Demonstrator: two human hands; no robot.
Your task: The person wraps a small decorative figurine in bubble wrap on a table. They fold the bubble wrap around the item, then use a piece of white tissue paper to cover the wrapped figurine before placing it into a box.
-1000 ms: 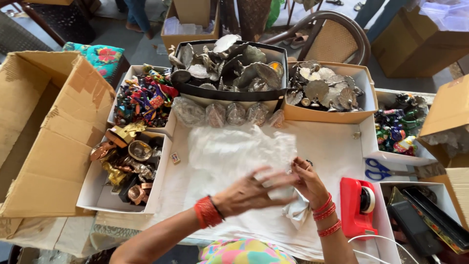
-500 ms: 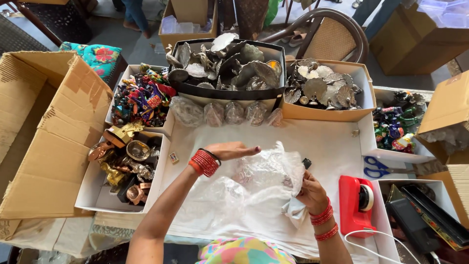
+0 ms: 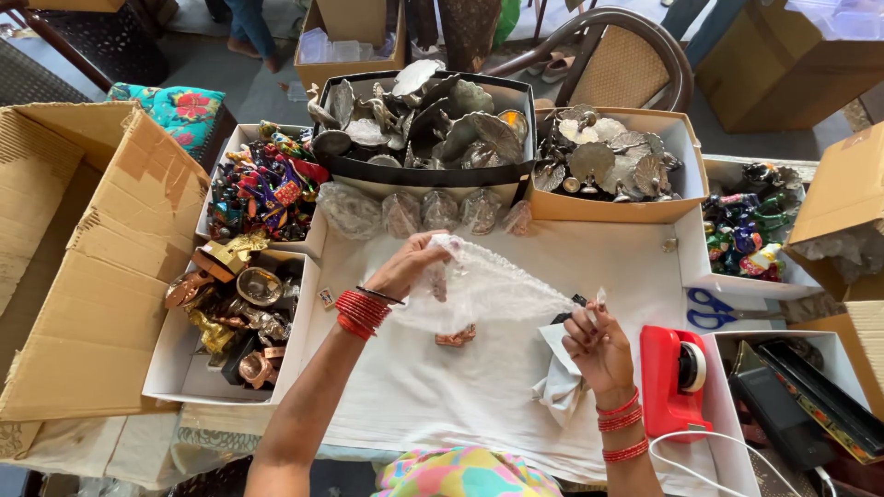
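Both hands are apart, your left hand (image 3: pixel 405 267) pinching the far-left end and your right hand (image 3: pixel 599 342) the near-right end of a clear plastic sheet (image 3: pixel 483 290) stretched slantwise above the white surface (image 3: pixel 442 396), over a small copper piece (image 3: pixel 456 337) nearer your left.

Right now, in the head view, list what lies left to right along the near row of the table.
Open cardboard box → white tray of brass figurines → left hand → clear plastic sheet → right hand → red tape dispenser
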